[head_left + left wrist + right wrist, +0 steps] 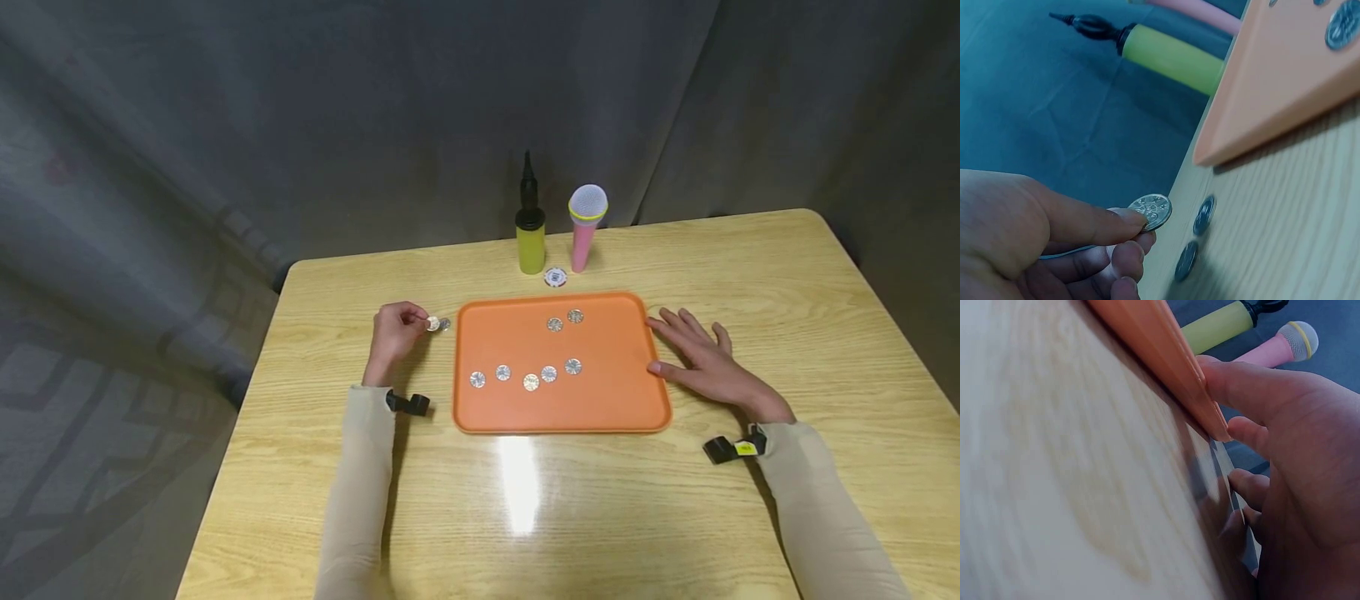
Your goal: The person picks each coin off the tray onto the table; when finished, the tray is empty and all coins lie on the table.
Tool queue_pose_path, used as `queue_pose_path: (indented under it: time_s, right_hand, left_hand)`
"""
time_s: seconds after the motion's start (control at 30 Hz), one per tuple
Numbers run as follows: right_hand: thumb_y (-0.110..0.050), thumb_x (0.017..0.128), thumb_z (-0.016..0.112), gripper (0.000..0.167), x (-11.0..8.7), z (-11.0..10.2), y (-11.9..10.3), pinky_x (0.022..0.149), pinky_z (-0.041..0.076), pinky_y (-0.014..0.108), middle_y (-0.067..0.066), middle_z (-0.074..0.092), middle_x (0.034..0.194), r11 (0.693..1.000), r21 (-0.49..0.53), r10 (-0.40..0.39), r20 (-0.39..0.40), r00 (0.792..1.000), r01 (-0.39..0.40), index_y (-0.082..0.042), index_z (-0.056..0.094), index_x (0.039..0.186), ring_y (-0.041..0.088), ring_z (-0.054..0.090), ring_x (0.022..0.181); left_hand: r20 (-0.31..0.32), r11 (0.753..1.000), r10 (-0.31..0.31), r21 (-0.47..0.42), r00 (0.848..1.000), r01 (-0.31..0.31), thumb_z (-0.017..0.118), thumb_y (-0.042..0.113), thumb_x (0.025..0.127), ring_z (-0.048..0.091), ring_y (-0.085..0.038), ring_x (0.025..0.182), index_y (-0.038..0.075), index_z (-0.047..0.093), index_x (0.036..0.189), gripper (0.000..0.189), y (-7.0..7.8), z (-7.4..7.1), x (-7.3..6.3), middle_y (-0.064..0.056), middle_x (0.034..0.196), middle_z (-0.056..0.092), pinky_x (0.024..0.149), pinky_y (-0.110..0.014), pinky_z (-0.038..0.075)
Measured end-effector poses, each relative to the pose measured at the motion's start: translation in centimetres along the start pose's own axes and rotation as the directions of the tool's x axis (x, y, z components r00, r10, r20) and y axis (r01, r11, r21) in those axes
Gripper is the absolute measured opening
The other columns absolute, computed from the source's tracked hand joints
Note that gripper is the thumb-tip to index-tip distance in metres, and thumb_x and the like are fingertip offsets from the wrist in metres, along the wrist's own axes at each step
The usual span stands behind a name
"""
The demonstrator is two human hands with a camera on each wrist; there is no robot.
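Note:
Between thumb and fingertips my left hand (397, 332) pinches a silver coin (1152, 211), held just above the table left of the orange tray (517, 417). Two more coins lie on the wood under it in the left wrist view, a nearer coin (1186, 260) and a farther coin (1204, 215). Several coins are spread over the tray, among them a front-left coin (477, 379) and a back coin (575, 316). With fingers spread, my right hand (705, 364) touches the tray's right rim, thumb and a finger against it.
Behind the tray stand a yellow-green hand pump (531, 246) with a black nozzle and a pink toy microphone (582, 242). A round poker chip (556, 277) lies in front of them. A dark curtain (420, 125) hangs behind the wooden table (600, 517).

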State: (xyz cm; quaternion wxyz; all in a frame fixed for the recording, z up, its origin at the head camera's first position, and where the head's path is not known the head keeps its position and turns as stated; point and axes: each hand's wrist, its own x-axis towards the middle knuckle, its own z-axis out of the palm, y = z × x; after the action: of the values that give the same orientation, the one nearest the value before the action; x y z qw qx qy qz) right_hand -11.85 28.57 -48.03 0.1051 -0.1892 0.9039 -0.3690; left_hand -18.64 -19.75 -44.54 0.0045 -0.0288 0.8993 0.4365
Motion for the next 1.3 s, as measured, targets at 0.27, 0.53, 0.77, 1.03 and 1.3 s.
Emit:
queue_pose_path:
  time_s: [0.27, 0.53, 0.77, 1.03, 1.3]
  right_hand:
    - [-0.029, 0.097, 0.063, 0.074, -0.1, 0.1, -0.1, 0.111, -0.017, 0.073, 0.027, 0.012, 0.166, 1.000, 0.002, -0.005, 0.002, 1.000, 0.005, -0.014, 0.025, 0.159, 0.048, -0.004, 0.155]
    - [-0.028, 0.097, 0.063, 0.074, 0.0, 0.1, -0.1, 0.111, -0.017, 0.073, 0.026, 0.012, 0.166, 1.000, 0.004, -0.010, 0.000, 1.000, 0.010, -0.014, 0.025, 0.159, 0.047, -0.004, 0.155]
    - [-0.029, 0.097, 0.063, 0.074, -0.1, 0.1, -0.1, 0.111, -0.017, 0.073, 0.026, 0.012, 0.166, 1.000, 0.003, -0.008, 0.000, 1.000, 0.008, -0.014, 0.025, 0.159, 0.047, -0.004, 0.155]
    - [-0.029, 0.097, 0.063, 0.075, -0.1, 0.0, -0.1, 0.112, -0.017, 0.072, 0.025, 0.012, 0.167, 1.000, 0.002, -0.004, 0.000, 1.000, 0.004, -0.015, 0.025, 0.160, 0.046, -0.004, 0.155]
    - [-0.029, 0.097, 0.064, 0.075, -0.1, -0.1, -0.2, 0.112, -0.017, 0.072, 0.025, 0.012, 0.167, 1.000, 0.004, 0.001, 0.001, 1.000, -0.001, -0.016, 0.025, 0.160, 0.046, -0.004, 0.155]
  left_hand:
    - [-0.017, 0.998, -0.065, -0.020, 0.998, 0.065, 0.065, -0.005, 0.088, 0.057, -0.008, 0.063, -0.008, 0.071, 0.095, 0.009, -1.2, -1.2, -0.1, -0.018, 0.084, 0.069, 0.057, -0.015, 0.047]
    - [-0.055, 0.995, -0.100, -0.009, 0.993, 0.100, 0.068, -0.006, 0.085, 0.055, -0.005, 0.060, -0.008, 0.071, 0.094, 0.010, -2.6, -2.2, 0.3, -0.014, 0.082, 0.069, 0.057, -0.014, 0.046]
    - [-0.073, 0.991, -0.130, -0.023, 0.989, 0.128, 0.070, -0.006, 0.084, 0.053, -0.005, 0.061, -0.002, 0.072, 0.086, 0.005, -3.4, -2.5, 0.4, -0.012, 0.080, 0.069, 0.057, -0.014, 0.045]
    - [-0.051, 0.989, -0.146, -0.038, 0.988, 0.144, 0.069, -0.006, 0.086, 0.054, -0.009, 0.063, 0.004, 0.071, 0.082, 0.011, -3.5, -2.3, 0.7, -0.011, 0.080, 0.067, 0.054, -0.016, 0.044]
    - [-0.060, 0.995, -0.093, 0.033, 0.994, 0.095, 0.066, -0.005, 0.085, 0.053, -0.009, 0.066, -0.006, 0.072, 0.093, 0.010, -3.4, -1.6, 1.0, -0.020, 0.088, 0.071, 0.056, -0.016, 0.042]
